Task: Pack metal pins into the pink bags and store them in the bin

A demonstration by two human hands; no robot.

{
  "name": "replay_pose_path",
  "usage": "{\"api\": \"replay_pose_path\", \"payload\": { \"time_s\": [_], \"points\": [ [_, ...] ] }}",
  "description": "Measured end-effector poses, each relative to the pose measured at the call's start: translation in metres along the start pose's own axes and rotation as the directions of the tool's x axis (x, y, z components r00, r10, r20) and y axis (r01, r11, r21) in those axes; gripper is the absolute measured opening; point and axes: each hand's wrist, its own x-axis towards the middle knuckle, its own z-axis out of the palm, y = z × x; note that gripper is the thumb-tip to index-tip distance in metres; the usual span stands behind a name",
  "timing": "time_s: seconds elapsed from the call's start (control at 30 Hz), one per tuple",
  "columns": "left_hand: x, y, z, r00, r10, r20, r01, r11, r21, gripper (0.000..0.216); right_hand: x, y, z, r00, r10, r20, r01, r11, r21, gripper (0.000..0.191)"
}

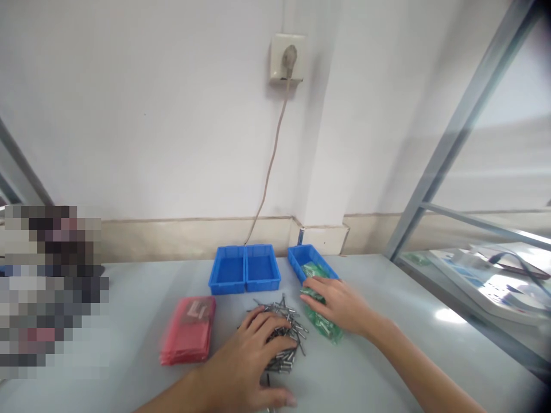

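Observation:
A loose pile of thin silver metal pins that look like blind rivets lies on the table in front of me. My left hand rests over this pile with its fingers spread and the thumb apart, touching the pins. To the right, my right hand grips the upper part of a green plastic bag, part of it showing between thumb and fingers. Small metal pieces show through the bag's lower end. Its upper end lies against a blue tray, whose near part my hand partly covers.
Two joined blue trays stand behind the pile. A stack of red plastic bags lies at the left. A cord hangs from the wall socket. Grey metal frame bars rise at the right. Pixelated shapes fill the far left.

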Motion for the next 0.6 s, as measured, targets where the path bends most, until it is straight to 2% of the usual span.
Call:
{"api": "replay_pose_path", "payload": {
  "time_s": [0.2,0.37,0.6],
  "points": [
    [0.001,0.000,0.000,0.998,0.047,-0.028,-0.047,0.999,0.008,0.068,-0.003,-0.007,0.001,0.997,-0.062,-0.035,0.058,0.993,-0.107,0.027],
    [0.001,0.000,0.000,0.999,0.034,-0.034,-0.034,0.999,-0.011,0.067,-0.003,-0.011,0.003,0.996,-0.067,-0.052,0.062,0.994,-0.085,0.024],
    [0.000,0.002,-0.001,0.999,0.021,-0.028,-0.022,0.999,-0.025,0.066,-0.003,-0.014,-0.001,0.999,-0.047,0.009,0.047,0.996,-0.070,0.030]
  ]
}}
